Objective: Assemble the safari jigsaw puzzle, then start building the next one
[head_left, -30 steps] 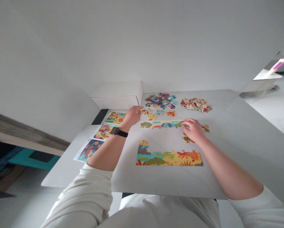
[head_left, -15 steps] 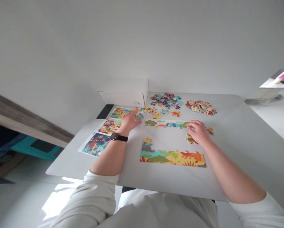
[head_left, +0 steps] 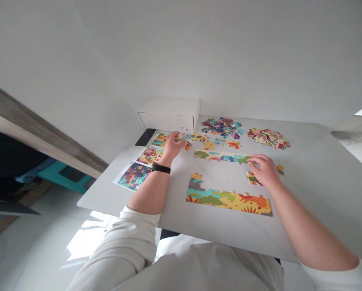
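Left hand [head_left: 172, 148] shifted forward, fingers parted, hold unclear; right hand [head_left: 265, 169] half-curled at puzzle strip [head_left: 222, 156], grip hidden.

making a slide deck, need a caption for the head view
Left hand at loose puzzle pieces, right hand at an assembled puzzle strip.

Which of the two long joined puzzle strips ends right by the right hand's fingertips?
The narrow upper strip, whose right end is at the right hand; the larger lower strip lies nearer the person.
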